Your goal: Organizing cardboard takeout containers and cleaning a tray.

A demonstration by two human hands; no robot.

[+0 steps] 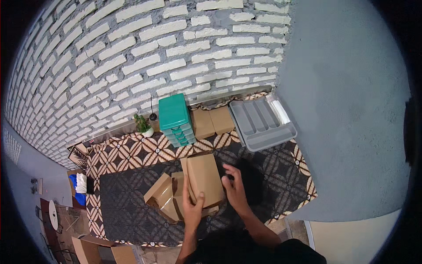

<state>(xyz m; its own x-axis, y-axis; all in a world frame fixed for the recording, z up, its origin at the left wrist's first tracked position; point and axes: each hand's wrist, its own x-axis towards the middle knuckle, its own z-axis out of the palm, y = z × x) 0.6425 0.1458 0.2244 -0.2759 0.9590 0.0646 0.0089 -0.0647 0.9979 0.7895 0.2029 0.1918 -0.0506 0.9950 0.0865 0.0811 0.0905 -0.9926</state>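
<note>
My left hand (193, 202) grips a kraft cardboard box (205, 174) along its left side, thumb over its near part and fingers along the edge. My right hand (233, 187) is just off the box's right side, fingers apart and slightly bent, holding nothing. More folded cardboard boxes (160, 191), partly open, lie to the left of and under the held one, on a dark patterned mat (123, 207).
Along the back stand a teal drawer unit (173, 112), a potted plant (143, 127), two cardboard pieces (203, 123) and a grey compartment tray (259, 143). A brick wall rises behind, a grey wall at right. A large open carton (123, 255) is below the left front edge.
</note>
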